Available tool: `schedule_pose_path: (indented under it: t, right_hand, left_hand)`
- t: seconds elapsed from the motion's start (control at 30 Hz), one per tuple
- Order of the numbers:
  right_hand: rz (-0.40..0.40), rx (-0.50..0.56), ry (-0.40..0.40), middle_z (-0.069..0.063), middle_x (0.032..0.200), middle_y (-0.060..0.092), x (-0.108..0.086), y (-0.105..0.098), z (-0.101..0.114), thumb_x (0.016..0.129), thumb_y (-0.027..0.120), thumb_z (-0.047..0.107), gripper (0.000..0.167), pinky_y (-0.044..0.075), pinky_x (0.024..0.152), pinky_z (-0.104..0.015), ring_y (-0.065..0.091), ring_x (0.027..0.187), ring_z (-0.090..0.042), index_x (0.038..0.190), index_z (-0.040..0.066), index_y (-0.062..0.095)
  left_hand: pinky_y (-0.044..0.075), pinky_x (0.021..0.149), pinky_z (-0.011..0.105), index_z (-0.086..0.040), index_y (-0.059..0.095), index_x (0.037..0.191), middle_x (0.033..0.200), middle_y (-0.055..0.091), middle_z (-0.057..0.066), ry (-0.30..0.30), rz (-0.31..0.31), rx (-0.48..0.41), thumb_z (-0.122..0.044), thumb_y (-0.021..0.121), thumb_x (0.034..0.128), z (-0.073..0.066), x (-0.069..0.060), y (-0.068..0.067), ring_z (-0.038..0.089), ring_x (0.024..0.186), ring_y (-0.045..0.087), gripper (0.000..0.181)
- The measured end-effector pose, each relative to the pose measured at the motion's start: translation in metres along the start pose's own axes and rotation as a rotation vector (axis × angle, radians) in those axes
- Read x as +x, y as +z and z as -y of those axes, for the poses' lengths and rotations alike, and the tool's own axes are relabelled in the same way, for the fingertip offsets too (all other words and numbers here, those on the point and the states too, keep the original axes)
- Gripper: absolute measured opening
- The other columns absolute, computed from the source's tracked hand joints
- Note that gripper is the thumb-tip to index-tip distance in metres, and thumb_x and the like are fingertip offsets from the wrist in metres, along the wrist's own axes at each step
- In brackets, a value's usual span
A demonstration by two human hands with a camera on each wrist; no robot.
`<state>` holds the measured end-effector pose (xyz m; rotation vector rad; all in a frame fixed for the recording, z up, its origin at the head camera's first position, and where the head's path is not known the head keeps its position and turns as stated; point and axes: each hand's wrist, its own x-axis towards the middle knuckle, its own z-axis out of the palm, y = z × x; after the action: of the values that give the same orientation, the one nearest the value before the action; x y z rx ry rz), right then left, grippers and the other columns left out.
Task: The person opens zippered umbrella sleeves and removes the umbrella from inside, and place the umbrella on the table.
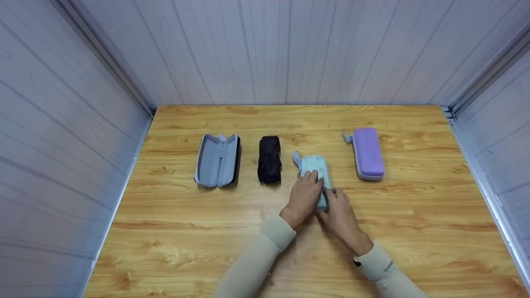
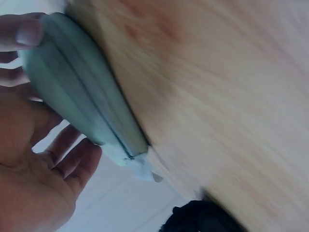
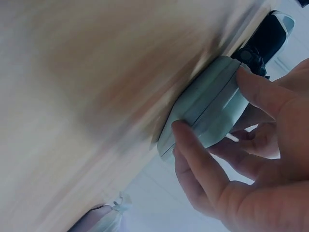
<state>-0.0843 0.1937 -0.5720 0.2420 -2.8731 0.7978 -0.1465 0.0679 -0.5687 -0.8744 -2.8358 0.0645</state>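
A mint-green zippered hard case (image 1: 315, 163), like a glasses case, lies closed on the wooden table in front of me. My left hand (image 1: 304, 195) holds it from above, with bent fingers against its lid. At the near right corner, my right hand (image 1: 340, 215) grips the case, and the right wrist view shows a fingertip (image 3: 183, 133) by its seam. Whether a zipper pull is between those fingers is hidden. A pale strap (image 1: 297, 159) sticks out at the case's far left corner.
Left of the mint case lies a dark, crumpled bundle (image 1: 269, 159), perhaps a folded umbrella. Farther left, an open case (image 1: 210, 160) shows its grey lining. A closed purple case (image 1: 368, 151) with a grey strap lies on the right. Panelled walls (image 1: 265, 54) enclose the table.
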Motion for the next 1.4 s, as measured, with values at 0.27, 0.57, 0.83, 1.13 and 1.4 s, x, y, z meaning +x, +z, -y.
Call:
schedule_pose_path:
  t: [0.27,0.57,0.83,1.13,1.4]
  right_hand:
    - [0.009,0.126,0.001,-0.028,0.115,0.061,0.000,-0.007,-0.014,0.081,0.073,-0.017,0.052,0.056,0.090,-0.056,0.064,0.103,-0.043,0.131,-0.012,0.061]
    - [0.051,0.275,0.055,-0.030,0.117,0.063,-0.001,-0.013,-0.027,0.079,0.057,-0.028,0.061,0.055,0.093,-0.058,0.065,0.109,-0.046,0.138,-0.015,0.054]
    - [0.107,0.376,0.134,-0.031,0.114,0.069,0.004,-0.017,-0.034,0.094,0.056,-0.020,0.043,0.058,0.091,-0.057,0.070,0.103,-0.046,0.136,-0.016,0.056]
    - [0.109,0.382,0.171,-0.030,0.110,0.071,0.010,-0.018,-0.038,0.095,0.058,-0.015,0.037,0.058,0.087,-0.054,0.071,0.095,-0.043,0.132,-0.016,0.061]
    - [0.110,0.381,0.180,-0.029,0.110,0.072,0.017,-0.018,-0.039,0.089,0.059,-0.018,0.042,0.059,0.082,-0.046,0.070,0.096,-0.041,0.130,-0.015,0.064]
  left_hand:
    - [0.055,0.091,0.029,-0.014,0.064,0.144,0.125,0.062,0.006,-0.024,0.074,-0.030,-0.047,0.058,0.1053,-0.016,-0.014,-0.006,0.020,0.112,0.058,0.051]
    - [0.050,0.103,0.029,-0.022,0.053,0.155,0.142,0.056,0.011,-0.039,0.097,0.079,-0.065,0.068,0.0947,-0.028,-0.022,-0.003,0.026,0.127,0.054,0.076]
    - [0.047,0.109,0.031,-0.028,0.051,0.157,0.146,0.054,0.014,-0.038,0.099,0.072,-0.058,0.063,0.1007,-0.029,-0.024,-0.001,0.030,0.130,0.053,0.065]
    - [0.044,0.115,0.039,-0.030,0.047,0.159,0.149,0.054,0.017,-0.023,0.079,0.061,-0.052,0.058,0.1047,-0.027,-0.028,-0.004,0.035,0.135,0.053,0.060]
    - [0.049,0.109,0.039,-0.030,0.045,0.160,0.149,0.053,0.021,-0.035,0.059,0.031,-0.049,0.053,0.1081,-0.027,-0.030,-0.010,0.037,0.132,0.055,0.056]
